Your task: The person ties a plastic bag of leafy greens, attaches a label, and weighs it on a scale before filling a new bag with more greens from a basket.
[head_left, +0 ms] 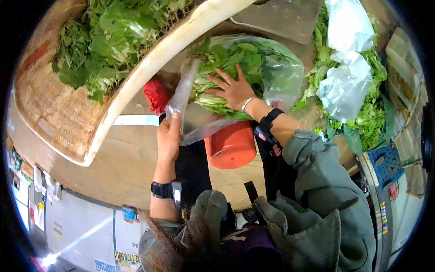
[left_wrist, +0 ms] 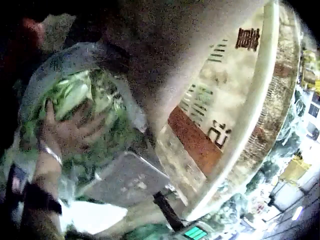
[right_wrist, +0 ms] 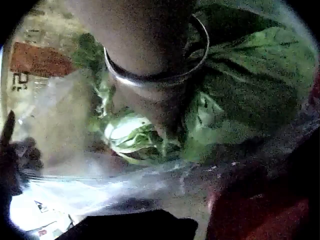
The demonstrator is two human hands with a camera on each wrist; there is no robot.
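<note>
A clear plastic bag [head_left: 283, 72] lies on its side in the middle, filled with leafy greens [head_left: 248, 53] whose pale stems face its mouth on the left. With fingers spread, my right hand [head_left: 235, 93] rests on the greens; in the left wrist view the same hand [left_wrist: 75, 131] lies flat over the stems. My left hand [head_left: 168, 136] grips the edge of the bag's mouth, thumb up, holding it apart from the greens. In the right wrist view, the bag's film [right_wrist: 145, 192] runs below the stems [right_wrist: 131, 134].
A large worn basket [head_left: 54, 120] with loose greens [head_left: 115, 41] stands at the left. Next to it lies a red bag [head_left: 156, 95]. An orange-red plastic container [head_left: 232, 146] is in front of me. Bagged greens [head_left: 369, 122] lie at the right, and a flat grey device [head_left: 285, 20] at the back.
</note>
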